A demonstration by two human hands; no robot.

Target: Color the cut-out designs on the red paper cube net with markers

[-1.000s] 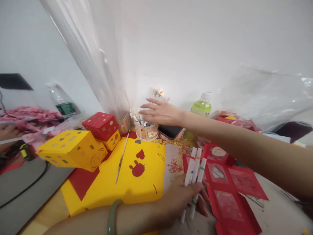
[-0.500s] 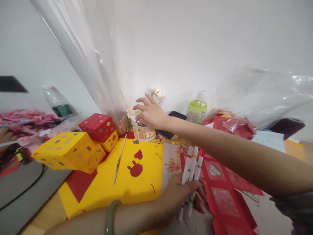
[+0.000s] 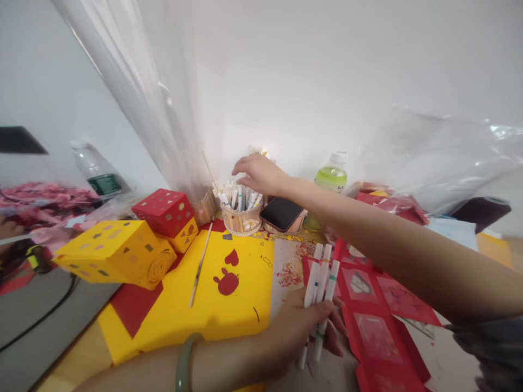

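Three white markers (image 3: 321,277) with coloured bands are gripped in my left hand (image 3: 296,326), low in front. My right hand (image 3: 261,173) reaches over a small woven basket (image 3: 239,222) that holds several white markers (image 3: 240,197) standing on end. Its fingers are bent and a little apart, close above the marker tops, and I make out nothing held in them. Just right of the basket, a black phone (image 3: 281,212) rests on another low basket. Yellow card (image 3: 241,321) with a red heart cut-out (image 3: 232,257) and a red animal-head cut-out (image 3: 227,282) lies below.
Yellow (image 3: 118,250) and red (image 3: 163,209) decorated boxes stand left, near a thin stick (image 3: 200,267). A green drink bottle (image 3: 332,177) is behind my right forearm. Red cut card (image 3: 368,305) lies right. Pink material (image 3: 49,201) and part of another person's hand (image 3: 6,226) show far left.
My right hand has lifted and shifted slightly right, its spread fingers now drawn in. The basket's markers and the phone show more fully. My left hand still holds the three markers.
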